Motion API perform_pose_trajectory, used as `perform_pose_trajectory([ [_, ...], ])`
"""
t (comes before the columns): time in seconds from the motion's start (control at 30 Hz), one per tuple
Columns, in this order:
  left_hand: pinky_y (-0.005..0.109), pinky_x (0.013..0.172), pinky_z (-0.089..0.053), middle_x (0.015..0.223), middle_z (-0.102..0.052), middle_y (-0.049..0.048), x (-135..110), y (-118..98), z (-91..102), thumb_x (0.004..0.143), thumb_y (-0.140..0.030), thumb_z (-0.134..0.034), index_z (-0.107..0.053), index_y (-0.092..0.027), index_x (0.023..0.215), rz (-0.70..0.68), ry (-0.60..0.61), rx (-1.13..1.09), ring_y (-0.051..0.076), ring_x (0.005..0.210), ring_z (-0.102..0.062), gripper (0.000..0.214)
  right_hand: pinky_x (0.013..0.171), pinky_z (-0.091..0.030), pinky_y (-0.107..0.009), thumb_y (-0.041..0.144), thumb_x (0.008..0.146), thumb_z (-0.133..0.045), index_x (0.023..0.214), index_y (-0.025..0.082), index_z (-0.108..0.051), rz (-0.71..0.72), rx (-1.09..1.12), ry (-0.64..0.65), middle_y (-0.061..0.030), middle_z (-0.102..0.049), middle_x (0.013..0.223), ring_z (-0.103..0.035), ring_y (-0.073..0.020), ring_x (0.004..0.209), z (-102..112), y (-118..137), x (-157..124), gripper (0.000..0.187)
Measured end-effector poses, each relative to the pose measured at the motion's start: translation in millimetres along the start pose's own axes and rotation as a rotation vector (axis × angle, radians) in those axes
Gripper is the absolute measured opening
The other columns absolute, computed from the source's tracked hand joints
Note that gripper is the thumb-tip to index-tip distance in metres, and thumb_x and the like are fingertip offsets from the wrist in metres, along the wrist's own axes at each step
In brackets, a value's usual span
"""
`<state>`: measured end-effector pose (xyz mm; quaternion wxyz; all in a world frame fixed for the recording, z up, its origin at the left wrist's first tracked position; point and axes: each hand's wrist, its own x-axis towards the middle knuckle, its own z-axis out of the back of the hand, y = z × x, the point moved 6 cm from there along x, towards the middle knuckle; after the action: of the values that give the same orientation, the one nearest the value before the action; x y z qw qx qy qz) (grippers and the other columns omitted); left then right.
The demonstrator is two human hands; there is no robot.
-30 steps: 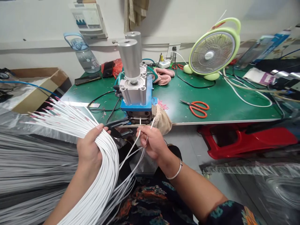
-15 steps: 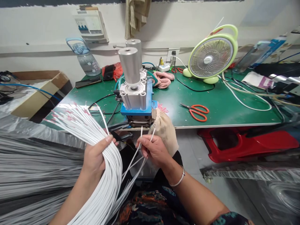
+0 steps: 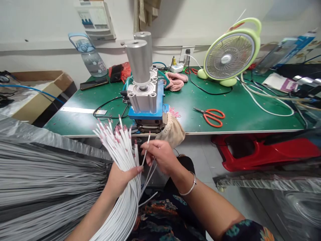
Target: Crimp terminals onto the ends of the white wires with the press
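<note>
My left hand (image 3: 122,179) is closed around a thick bundle of white cables (image 3: 124,197), whose pinkish-red tips fan out toward the bench. Close beside it, my right hand (image 3: 160,154) pinches one white cable (image 3: 146,149) between thumb and fingers, its pink end pointing up. A few more white cables hang loose below the right hand. Just beyond both hands stands a press machine (image 3: 145,100) with metal cylinders on a blue body, at the bench edge. A cream cloth bag (image 3: 173,132) hangs at its right side.
Red-handled scissors (image 3: 212,117) and a green fan (image 3: 229,58) are on the green bench (image 3: 250,117). A metal ruler (image 3: 82,110) lies left of the machine, with phones and a water bottle (image 3: 92,60) behind. A red stool (image 3: 271,154) stands below; grey cables (image 3: 50,187) lie at left.
My left hand has moved right with the bundle, bringing its tips in front of the machine. My right hand shifted slightly left and now shows one upright cable instead of two.
</note>
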<state>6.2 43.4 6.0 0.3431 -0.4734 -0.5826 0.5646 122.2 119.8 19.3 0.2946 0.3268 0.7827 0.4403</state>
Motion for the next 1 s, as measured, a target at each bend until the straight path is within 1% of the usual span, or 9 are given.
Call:
perform_pose_trajectory([
  [0.13, 0.026, 0.055, -0.049, 0.059, -0.061, -0.0028, 4, -3, 18.8, 0.058, -0.015, -0.074, -0.060, -0.016, 0.075, 0.104, -0.141, -0.227, 0.013, 0.052, -0.057, 0.022, 0.035, -0.037, -0.017, 0.033, 0.070, -0.065, 0.071, 0.012, -0.062, -0.044, 0.206, -0.091, 0.0016, -0.057, 0.055, -0.045, -0.0053, 0.037, 3, 7, 10, 0.021],
  [0.27, 0.022, 0.053, -0.051, 0.061, -0.060, -0.0043, 12, -21, 33.2, 0.059, -0.011, -0.072, -0.061, -0.017, 0.080, 0.055, -0.233, -0.378, 0.010, 0.052, -0.058, 0.024, 0.034, -0.034, -0.014, 0.029, 0.071, -0.065, 0.071, 0.012, -0.062, -0.095, 0.349, -0.167, 0.0023, -0.055, 0.057, -0.043, -0.0025, 0.037, 6, 12, 19, 0.017],
  [0.43, 0.022, 0.052, -0.053, 0.062, -0.062, -0.0044, 14, -22, 39.3, 0.057, -0.012, -0.073, -0.061, -0.017, 0.079, 0.071, -0.279, -0.429, 0.010, 0.052, -0.058, 0.025, 0.036, -0.037, -0.016, 0.034, 0.069, -0.066, 0.072, 0.013, -0.062, -0.026, 0.278, -0.150, 0.0020, -0.057, 0.059, -0.045, -0.0034, 0.037, 11, 12, 20, 0.022],
  [0.53, 0.022, 0.053, -0.052, 0.057, -0.061, -0.0037, 11, -12, 36.4, 0.057, -0.013, -0.075, -0.061, -0.015, 0.076, 0.124, -0.251, -0.359, 0.010, 0.050, -0.058, 0.024, 0.037, -0.037, -0.018, 0.038, 0.070, -0.065, 0.069, 0.013, -0.062, -0.010, 0.110, -0.064, 0.0030, -0.055, 0.052, -0.044, -0.0053, 0.036, 12, 9, 13, 0.025],
  [0.63, 0.021, 0.050, -0.048, 0.056, -0.060, -0.0032, 9, -2, 27.6, 0.056, -0.015, -0.075, -0.058, -0.015, 0.075, 0.148, -0.161, -0.285, 0.010, 0.049, -0.056, 0.026, 0.047, -0.041, -0.020, 0.035, 0.070, -0.066, 0.064, 0.012, -0.063, 0.021, -0.060, -0.004, 0.0011, -0.056, 0.053, -0.049, -0.0070, 0.046, 12, 10, 3, 0.024],
  [0.73, 0.022, 0.049, -0.045, 0.058, -0.060, -0.0036, 8, 2, 17.8, 0.055, -0.015, -0.076, -0.057, -0.016, 0.078, 0.124, -0.097, -0.204, 0.011, 0.049, -0.054, 0.030, 0.056, -0.042, -0.021, 0.033, 0.071, -0.065, 0.075, 0.013, -0.066, 0.029, -0.003, 0.008, -0.0001, -0.060, 0.062, -0.053, -0.0085, 0.057, 11, 8, -3, 0.020],
  [0.87, 0.026, 0.058, -0.046, 0.069, -0.065, -0.0006, 8, -2, 5.2, 0.055, -0.015, -0.076, -0.061, -0.015, 0.083, 0.068, -0.010, -0.030, 0.015, 0.060, -0.058, 0.032, 0.038, -0.031, -0.019, 0.037, 0.070, -0.065, 0.079, 0.013, -0.066, -0.064, -0.055, 0.072, 0.0028, -0.053, 0.053, -0.043, -0.0064, 0.042, 1, -5, -2, 0.026],
  [0.93, 0.027, 0.063, -0.047, 0.074, -0.066, 0.0009, 10, -5, 4.8, 0.055, -0.016, -0.076, -0.062, -0.015, 0.083, 0.047, -0.013, -0.002, 0.017, 0.066, -0.059, 0.031, 0.035, -0.026, -0.018, 0.038, 0.070, -0.064, 0.072, 0.012, -0.065, -0.046, -0.121, 0.051, 0.0037, -0.050, 0.046, -0.040, -0.0054, 0.037, -1, -7, 1, 0.026],
  [1.0, 0.027, 0.061, -0.047, 0.069, -0.065, -0.0003, 11, -7, 9.1, 0.056, -0.016, -0.075, -0.061, -0.015, 0.078, 0.065, -0.051, -0.063, 0.015, 0.061, -0.058, 0.027, 0.034, -0.024, -0.018, 0.038, 0.073, -0.061, 0.069, 0.012, -0.063, -0.021, -0.072, -0.010, 0.0023, -0.054, 0.049, -0.040, -0.0047, 0.036, -1, -5, 3, 0.026],
])
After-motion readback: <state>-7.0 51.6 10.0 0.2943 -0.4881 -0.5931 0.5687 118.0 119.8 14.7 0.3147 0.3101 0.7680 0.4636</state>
